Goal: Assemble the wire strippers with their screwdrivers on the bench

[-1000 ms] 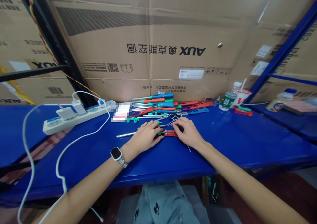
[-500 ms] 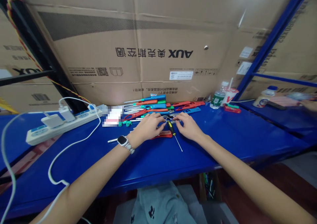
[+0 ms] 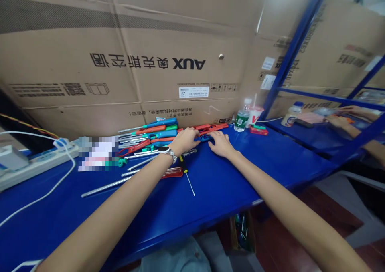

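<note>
Cardboard backdrop: a big printed carton [image 3: 144, 43] standing behind everything, its "AUX" lettering upside down.
Blue surface [image 3: 228, 184]: a broad work top beneath the hands and parts.
Left hand [image 3: 185, 140]: wears a watch [image 3: 164, 149]; fingers curved at the left end of the blue piece. Whether they are clamped on it, I cannot tell.
Right hand [image 3: 221, 144]: bent fingers at the blue piece's right end; grip likewise unclear.
Coloured pile: blue, red, orange and green handles with metal rods, left of the hands; one long rod [image 3: 105, 187] lies nearer the person.
Drinks: a water bottle [image 3: 241, 119] beside a white-and-red cup [image 3: 254, 117], right of the hands.
Screwdriver [image 3: 185, 171]: black and yellow, lying nearer the person than the hands.
Blue piece [image 3: 205, 138]: between the two hands, partly hidden by fingers.
Step in hand: apparently taking hold of or positioning this piece.
Next move calls for: secure fingertip contact at both ends, without nudging the neighbouring red parts [image 3: 218, 127].
</note>
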The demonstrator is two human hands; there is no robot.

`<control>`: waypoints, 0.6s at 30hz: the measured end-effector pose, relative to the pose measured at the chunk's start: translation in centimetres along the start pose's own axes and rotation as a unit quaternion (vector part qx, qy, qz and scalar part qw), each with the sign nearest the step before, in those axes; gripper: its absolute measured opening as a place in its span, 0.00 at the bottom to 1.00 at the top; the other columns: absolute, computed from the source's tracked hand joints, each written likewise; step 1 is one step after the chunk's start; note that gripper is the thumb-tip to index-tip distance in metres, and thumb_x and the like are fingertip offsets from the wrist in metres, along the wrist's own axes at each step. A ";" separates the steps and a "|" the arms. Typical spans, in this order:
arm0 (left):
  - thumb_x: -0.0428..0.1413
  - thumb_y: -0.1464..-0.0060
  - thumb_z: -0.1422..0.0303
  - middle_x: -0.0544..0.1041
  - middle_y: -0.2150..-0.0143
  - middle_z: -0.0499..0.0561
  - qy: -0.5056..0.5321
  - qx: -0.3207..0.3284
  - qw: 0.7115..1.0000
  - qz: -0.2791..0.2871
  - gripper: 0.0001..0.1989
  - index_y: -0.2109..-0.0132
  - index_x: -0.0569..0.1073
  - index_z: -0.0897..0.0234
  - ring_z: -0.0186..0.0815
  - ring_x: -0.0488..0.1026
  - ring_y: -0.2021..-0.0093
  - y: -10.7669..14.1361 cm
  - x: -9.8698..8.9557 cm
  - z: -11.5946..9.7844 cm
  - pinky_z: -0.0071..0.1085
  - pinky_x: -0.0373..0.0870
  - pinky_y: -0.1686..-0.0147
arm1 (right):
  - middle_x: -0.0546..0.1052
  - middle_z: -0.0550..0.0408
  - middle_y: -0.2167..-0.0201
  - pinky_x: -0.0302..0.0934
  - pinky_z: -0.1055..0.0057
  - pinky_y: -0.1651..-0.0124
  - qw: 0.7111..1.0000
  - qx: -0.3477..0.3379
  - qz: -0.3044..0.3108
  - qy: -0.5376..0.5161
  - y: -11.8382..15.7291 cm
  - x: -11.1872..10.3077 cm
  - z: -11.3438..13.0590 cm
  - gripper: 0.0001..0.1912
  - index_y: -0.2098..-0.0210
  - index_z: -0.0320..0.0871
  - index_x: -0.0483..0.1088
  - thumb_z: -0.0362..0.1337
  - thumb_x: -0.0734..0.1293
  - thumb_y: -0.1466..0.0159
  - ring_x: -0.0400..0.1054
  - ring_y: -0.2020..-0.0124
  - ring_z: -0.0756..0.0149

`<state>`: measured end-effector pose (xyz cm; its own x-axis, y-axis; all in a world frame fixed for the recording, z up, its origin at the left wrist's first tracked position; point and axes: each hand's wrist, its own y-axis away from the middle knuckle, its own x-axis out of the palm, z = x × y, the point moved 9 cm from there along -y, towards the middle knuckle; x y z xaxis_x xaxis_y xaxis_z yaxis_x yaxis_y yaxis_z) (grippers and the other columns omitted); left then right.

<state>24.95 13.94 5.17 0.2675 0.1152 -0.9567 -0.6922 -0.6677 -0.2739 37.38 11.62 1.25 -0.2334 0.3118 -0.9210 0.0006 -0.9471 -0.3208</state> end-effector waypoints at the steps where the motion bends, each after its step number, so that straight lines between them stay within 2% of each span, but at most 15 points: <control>1: 0.61 0.40 0.69 0.81 0.50 0.57 0.001 -0.002 1.000 0.002 0.10 0.51 0.79 0.63 0.46 0.78 0.49 -0.3 0.3 0.2 0.35 0.73 0.48 | 0.72 0.45 0.38 0.56 0.51 0.40 1.000 -0.003 0.000 -0.004 0.1 0.3 0.1 0.20 0.41 0.44 0.71 0.35 0.64 0.32 0.62 0.37 0.49; 5: 0.56 0.39 0.75 0.81 0.49 0.56 0.002 -0.008 1.000 0.001 0.11 0.51 0.79 0.63 0.44 0.77 0.48 -0.9 1.4 1.0 0.34 0.73 0.47 | 0.74 0.46 0.41 0.55 0.52 0.41 1.000 -0.011 -0.008 -0.019 0.2 0.6 0.5 0.19 0.45 0.44 0.73 0.32 0.63 0.34 0.63 0.39 0.50; 10: 0.50 0.39 0.80 0.80 0.50 0.60 0.002 -0.025 1.000 -0.010 0.16 0.50 0.78 0.67 0.44 0.77 0.47 -1.8 1.5 3.1 0.36 0.71 0.45 | 0.74 0.45 0.42 0.57 0.54 0.42 1.000 -0.005 -0.017 -0.012 -0.9 -0.7 0.0 0.21 0.46 0.44 0.74 0.27 0.58 0.34 0.64 0.40 0.51; 14: 0.53 0.39 0.78 0.82 0.51 0.58 0.012 -0.029 1.000 -0.001 0.14 0.49 0.78 0.66 0.43 0.78 0.49 -2.8 1.6 4.2 0.34 0.72 0.47 | 0.72 0.44 0.38 0.56 0.53 0.41 0.997 -0.019 0.039 0.058 -3.4 -0.7 -0.7 0.24 0.41 0.43 0.70 0.27 0.56 0.33 0.61 0.36 0.50; 18: 0.57 0.39 0.74 0.83 0.52 0.56 0.023 -0.019 1.000 0.005 0.11 0.50 0.79 0.63 0.42 0.79 0.51 -4.2 2.1 3.6 0.33 0.73 0.49 | 0.78 0.43 0.45 0.56 0.49 0.42 0.992 -0.008 0.089 0.093 -6.1 -0.4 -1.9 0.24 0.44 0.44 0.73 0.25 0.62 0.38 0.66 0.40 0.46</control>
<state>25.98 19.63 3.92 0.2919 0.0762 -0.9534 -0.6690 -0.6961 -0.2605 39.35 17.39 3.17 -0.0457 0.1499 -0.9876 0.0423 -0.9875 -0.1518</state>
